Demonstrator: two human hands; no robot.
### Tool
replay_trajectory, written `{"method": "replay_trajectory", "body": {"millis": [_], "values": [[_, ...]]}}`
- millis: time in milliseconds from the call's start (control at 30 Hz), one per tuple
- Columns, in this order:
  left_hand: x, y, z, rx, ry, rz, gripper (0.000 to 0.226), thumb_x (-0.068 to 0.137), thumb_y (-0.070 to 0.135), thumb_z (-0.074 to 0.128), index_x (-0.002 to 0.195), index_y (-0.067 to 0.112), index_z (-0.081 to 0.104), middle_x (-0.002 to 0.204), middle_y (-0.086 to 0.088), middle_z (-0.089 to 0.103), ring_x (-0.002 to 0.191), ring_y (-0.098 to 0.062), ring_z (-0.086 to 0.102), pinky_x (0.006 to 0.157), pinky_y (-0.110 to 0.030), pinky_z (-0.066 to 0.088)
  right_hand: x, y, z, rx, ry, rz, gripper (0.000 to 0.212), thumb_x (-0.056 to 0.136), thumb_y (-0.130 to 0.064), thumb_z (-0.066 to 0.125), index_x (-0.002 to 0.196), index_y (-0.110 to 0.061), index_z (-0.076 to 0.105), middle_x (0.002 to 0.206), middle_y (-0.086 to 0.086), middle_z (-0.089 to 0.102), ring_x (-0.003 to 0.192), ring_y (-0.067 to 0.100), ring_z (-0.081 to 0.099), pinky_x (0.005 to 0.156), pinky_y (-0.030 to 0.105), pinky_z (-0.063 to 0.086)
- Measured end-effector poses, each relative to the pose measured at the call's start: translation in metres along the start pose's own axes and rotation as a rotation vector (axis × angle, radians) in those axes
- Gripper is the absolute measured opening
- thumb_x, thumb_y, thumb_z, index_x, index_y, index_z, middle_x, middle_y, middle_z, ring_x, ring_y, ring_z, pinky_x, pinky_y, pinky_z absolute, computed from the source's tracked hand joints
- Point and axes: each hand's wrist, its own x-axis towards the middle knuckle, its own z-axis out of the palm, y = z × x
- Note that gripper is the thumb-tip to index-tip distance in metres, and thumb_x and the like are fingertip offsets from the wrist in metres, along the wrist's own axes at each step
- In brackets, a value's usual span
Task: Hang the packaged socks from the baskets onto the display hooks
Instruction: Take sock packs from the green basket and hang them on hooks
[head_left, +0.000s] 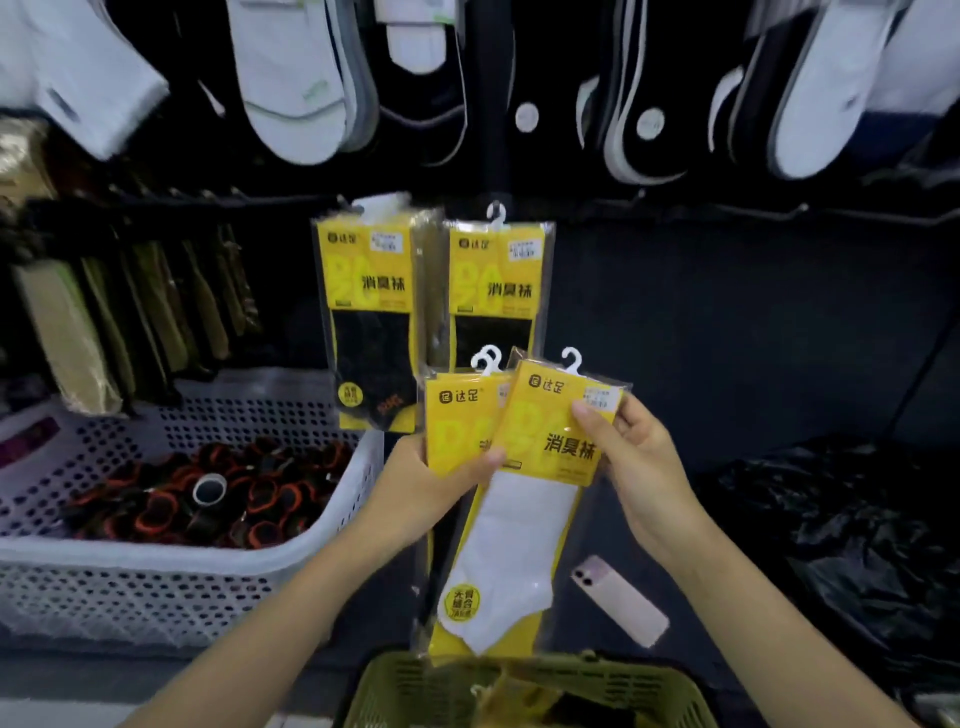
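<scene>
Glossy clear plastic sleeve over a yellow printed card and white knit cloth: front sock pack (540, 483). White moulded plastic hanger hook (571, 359) at its top. Perforated white plastic basket (171, 587), lower left; olive plastic basket (410, 691), bottom centre. Crinkled glossy black plastic bag (852, 525), right.

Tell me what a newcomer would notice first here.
Bright yellow sock packs fanned between the left hand and right hand at centre. Behind them, two matching packs of black socks hang on the dark wall. At left sits a white basket; a pink phone lies lower right.
</scene>
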Motion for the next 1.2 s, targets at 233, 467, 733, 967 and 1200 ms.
{"method": "replay_trajectory", "body": {"millis": [233,467,733,967,1200], "values": [[0.026,0.029,-0.058,0.031,0.193,0.116,0.035,0.082,0.051,0.050,0.096,0.025,0.070,0.094,0.006,0.074,0.090,-0.007,0.068,0.077,-0.018,0.049,0.047,-0.032,0.017,-0.034,0.024,-0.052,0.023,0.090,-0.023,0.058,0.111,-0.016,0.065,0.103,0.002,0.074,0.094,0.017,0.071,0.075,0.029,0.058],[0.045,0.029,-0.113,0.125,0.432,0.178,0.048,0.074,0.065,0.049,0.083,0.018,0.050,0.080,-0.005,0.046,0.074,-0.017,0.045,0.058,-0.024,0.029,0.101,-0.063,0.051,-0.128,0.048,-0.160,0.010,0.094,-0.018,0.057,0.101,-0.019,0.064,0.085,-0.009,0.075,0.075,0.004,0.071,0.054,0.013,0.051],[0.042,0.034,-0.115,0.043,0.442,0.161,0.035,0.074,0.060,0.049,0.082,0.033,0.070,0.081,0.017,0.074,0.072,0.006,0.066,0.067,-0.018,0.041,0.147,-0.042,0.074,-0.198,0.126,-0.149,0.003,0.093,-0.018,0.059,0.094,-0.017,0.062,0.085,-0.003,0.071,0.066,0.001,0.069,0.050,0.013,0.050],[0.041,0.027,-0.097,-0.048,0.411,0.136,0.035,0.076,0.055,0.052,0.079,0.025,0.071,0.081,0.012,0.073,0.073,-0.003,0.068,0.067,-0.015,0.041,0.175,-0.013,0.063,-0.388,0.515,-0.050,0.027,0.081,-0.029,0.074,0.095,-0.014,0.055,0.099,0.006,0.067,0.083,0.018,0.061,0.068,0.027,0.047],[0.042,0.020,-0.087,-0.159,0.386,0.093,0.036,0.072,0.051,0.060,0.085,0.019,0.070,0.083,0.006,0.073,0.075,-0.009,0.068,0.059,-0.009,0.047,0.127,0.013,0.060,-0.300,0.343,-0.005,0.024,0.086,-0.025,0.068,0.101,-0.011,0.057,0.108,0.006,0.062,0.097,0.019,0.059,0.077,0.024,0.044]]}}
